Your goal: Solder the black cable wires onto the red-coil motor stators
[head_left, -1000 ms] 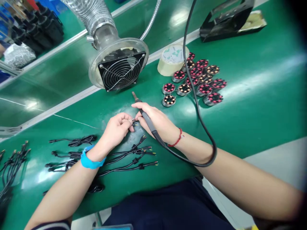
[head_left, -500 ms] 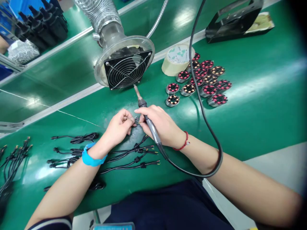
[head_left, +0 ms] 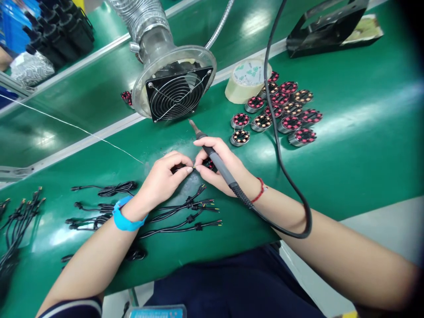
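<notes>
My right hand is closed round a soldering iron, whose tip points up and left toward the extraction fan. Its black cord loops round my right forearm. The same hand's fingertips pinch a small part that I cannot make out, meeting my left hand. My left hand, with a blue wristband, pinches a thin wire end at that same spot. Black cables with stripped ends lie just below both hands on the green mat.
Several round motor stators sit right of the fan beside a tape roll. A black iron stand is at the back right. More black cables lie at the left. A thin solder wire runs across the left.
The iron's tip has swung further up and right toward the fan. Both hands' fingertips have come together in a pinch. The view shifted slightly.
</notes>
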`<state>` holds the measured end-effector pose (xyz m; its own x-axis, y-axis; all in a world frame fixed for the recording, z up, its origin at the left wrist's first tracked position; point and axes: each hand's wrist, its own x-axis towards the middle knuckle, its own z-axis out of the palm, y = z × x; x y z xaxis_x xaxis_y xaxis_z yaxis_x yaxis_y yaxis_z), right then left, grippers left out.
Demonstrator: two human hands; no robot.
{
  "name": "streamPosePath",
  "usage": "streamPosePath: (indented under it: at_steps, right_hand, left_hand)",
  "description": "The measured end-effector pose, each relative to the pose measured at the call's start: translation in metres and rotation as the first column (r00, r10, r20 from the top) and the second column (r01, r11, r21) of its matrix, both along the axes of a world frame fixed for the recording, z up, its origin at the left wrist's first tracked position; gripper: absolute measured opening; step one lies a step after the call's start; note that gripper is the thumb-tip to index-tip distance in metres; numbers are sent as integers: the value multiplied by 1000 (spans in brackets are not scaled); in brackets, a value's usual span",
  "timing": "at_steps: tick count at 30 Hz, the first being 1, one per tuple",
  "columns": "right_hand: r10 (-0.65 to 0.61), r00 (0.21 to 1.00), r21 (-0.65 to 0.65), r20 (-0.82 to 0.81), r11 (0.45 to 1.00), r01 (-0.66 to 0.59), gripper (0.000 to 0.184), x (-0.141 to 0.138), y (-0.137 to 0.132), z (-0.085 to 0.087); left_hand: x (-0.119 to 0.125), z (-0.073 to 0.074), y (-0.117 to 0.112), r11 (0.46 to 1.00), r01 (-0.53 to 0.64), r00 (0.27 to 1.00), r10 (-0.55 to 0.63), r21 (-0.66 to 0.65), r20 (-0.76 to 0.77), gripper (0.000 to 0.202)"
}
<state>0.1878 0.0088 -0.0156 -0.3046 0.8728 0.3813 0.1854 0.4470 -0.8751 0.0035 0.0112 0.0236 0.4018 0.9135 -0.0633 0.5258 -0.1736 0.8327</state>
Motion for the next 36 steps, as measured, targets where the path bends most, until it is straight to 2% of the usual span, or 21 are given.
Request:
streamPosePath:
  at_steps: [3,7,12,17,22,27,30,32,36]
  right_hand:
    - [-12,999,26,36,1000,11,41,0,0,-1]
    - [-29,990,67,135,998,20,44,4,1,-2]
    - [10,962,140,272,989,-50,46,10,1,-4]
    - [-9,963,97,270,995,-18,36,4,4,-9]
    - [-29,972,67,233,998,14,39,2,6,-8]
    - [-102,977,18,188,995,101,36,14,-8,13]
    - [-211,960,97,186,976,196,30,20,-26,23]
    - [-300,944,149,135,948,280,24,22,-39,22]
    - [-429,902,145,45,896,419,24,23,-57,9]
  left_hand:
    - [2,1,0,1000,3,998,-2,22,-63,10]
    - [5,-2,1,998,-63,991,60,-19,-120,11]
    - [5,-5,3,993,-97,988,87,-70,-131,11]
    - [6,-5,4,990,-100,990,88,-99,-114,11]
    - [7,-5,5,988,-109,988,97,-107,-118,10]
    - [6,-6,5,990,-93,992,83,-107,-98,11]
    - [7,-7,4,988,-105,989,92,-111,-112,10]
    - [8,-7,3,985,-125,986,110,-118,-127,11]
    - [11,-7,1,980,-151,981,133,-126,-144,12]
